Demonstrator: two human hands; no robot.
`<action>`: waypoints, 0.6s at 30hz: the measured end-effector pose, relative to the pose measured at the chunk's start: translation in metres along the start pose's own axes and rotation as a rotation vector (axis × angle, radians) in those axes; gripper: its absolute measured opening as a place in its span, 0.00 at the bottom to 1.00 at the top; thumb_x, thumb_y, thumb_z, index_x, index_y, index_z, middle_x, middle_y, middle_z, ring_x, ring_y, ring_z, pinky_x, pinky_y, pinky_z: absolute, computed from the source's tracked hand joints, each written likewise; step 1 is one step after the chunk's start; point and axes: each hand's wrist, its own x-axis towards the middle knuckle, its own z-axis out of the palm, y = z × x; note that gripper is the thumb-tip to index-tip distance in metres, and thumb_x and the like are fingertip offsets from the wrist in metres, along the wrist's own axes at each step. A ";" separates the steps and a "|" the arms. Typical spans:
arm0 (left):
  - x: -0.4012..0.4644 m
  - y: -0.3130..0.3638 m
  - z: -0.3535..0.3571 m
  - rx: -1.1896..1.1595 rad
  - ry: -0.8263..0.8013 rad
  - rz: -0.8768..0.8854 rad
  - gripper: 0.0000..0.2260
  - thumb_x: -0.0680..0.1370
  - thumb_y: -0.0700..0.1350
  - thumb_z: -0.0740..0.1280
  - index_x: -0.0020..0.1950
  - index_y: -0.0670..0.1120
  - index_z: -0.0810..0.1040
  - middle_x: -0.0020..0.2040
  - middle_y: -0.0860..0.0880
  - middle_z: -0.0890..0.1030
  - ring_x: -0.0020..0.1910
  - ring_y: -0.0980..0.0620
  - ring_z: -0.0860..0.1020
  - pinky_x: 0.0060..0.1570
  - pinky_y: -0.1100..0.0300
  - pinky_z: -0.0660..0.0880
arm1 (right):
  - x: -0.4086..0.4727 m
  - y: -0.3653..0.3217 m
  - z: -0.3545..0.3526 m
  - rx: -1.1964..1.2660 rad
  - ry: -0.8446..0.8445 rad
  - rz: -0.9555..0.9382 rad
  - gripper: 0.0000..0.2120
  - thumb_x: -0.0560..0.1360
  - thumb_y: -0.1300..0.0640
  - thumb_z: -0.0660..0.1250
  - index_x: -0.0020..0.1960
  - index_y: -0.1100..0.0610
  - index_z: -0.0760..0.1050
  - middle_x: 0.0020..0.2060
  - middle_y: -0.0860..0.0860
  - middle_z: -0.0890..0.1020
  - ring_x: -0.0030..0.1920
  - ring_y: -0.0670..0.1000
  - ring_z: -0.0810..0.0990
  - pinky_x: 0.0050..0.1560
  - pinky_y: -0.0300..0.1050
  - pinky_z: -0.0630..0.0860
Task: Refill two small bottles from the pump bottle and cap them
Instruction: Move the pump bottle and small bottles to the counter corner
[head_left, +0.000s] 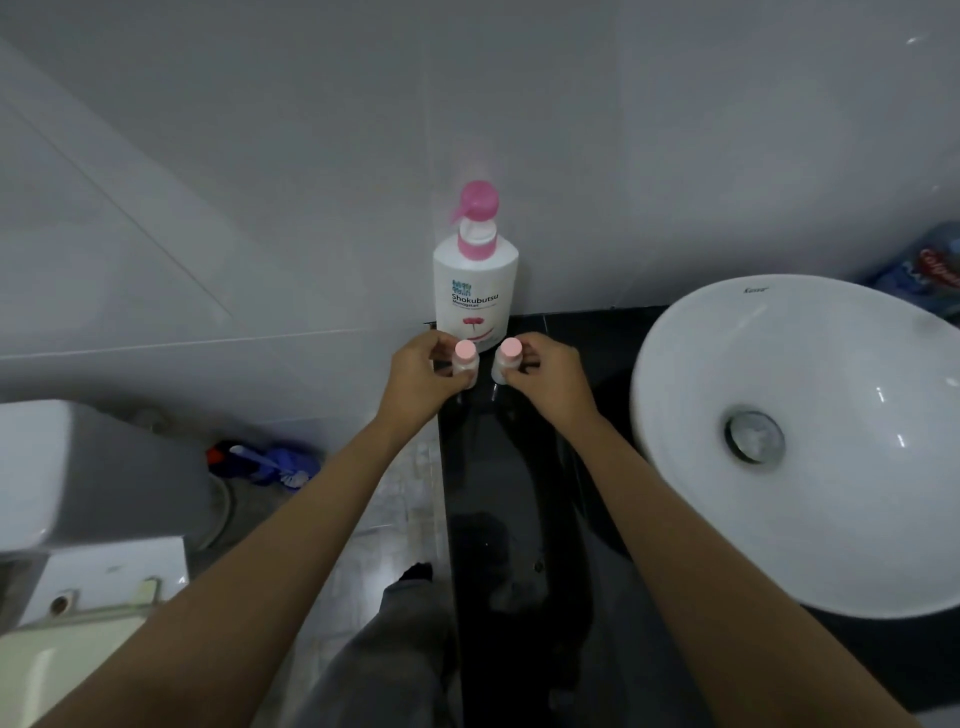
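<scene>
Head view: left hand (423, 371) fingers clamped on left small bottle (464, 364); right hand (545, 374) fingers clamped on right small bottle (505, 361). Both pink-capped, upright on black bench (519, 493), just before pump bottle (475, 280) at wall. White sink (691, 364) to right.

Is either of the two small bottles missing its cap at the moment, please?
No, the left small bottle and the right small bottle each carry a pink cap.
</scene>
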 end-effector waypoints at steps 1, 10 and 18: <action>0.000 -0.001 0.000 0.002 0.002 -0.002 0.14 0.68 0.39 0.76 0.52 0.41 0.78 0.49 0.49 0.80 0.47 0.57 0.78 0.48 0.68 0.77 | 0.001 0.000 0.000 0.004 -0.004 -0.002 0.15 0.70 0.62 0.73 0.56 0.60 0.78 0.51 0.55 0.83 0.53 0.52 0.81 0.59 0.54 0.77; -0.001 -0.004 0.005 -0.011 0.021 -0.002 0.15 0.69 0.39 0.75 0.54 0.41 0.78 0.49 0.48 0.80 0.49 0.54 0.78 0.50 0.66 0.77 | 0.004 -0.003 0.002 -0.031 -0.029 -0.027 0.13 0.70 0.62 0.72 0.55 0.59 0.78 0.49 0.55 0.83 0.50 0.51 0.81 0.56 0.52 0.78; 0.002 -0.003 0.007 0.002 0.020 0.008 0.15 0.69 0.39 0.75 0.53 0.43 0.77 0.48 0.51 0.79 0.46 0.61 0.77 0.46 0.70 0.76 | 0.006 -0.003 0.003 -0.042 -0.040 -0.010 0.16 0.70 0.63 0.72 0.57 0.58 0.77 0.51 0.54 0.83 0.52 0.51 0.81 0.58 0.53 0.78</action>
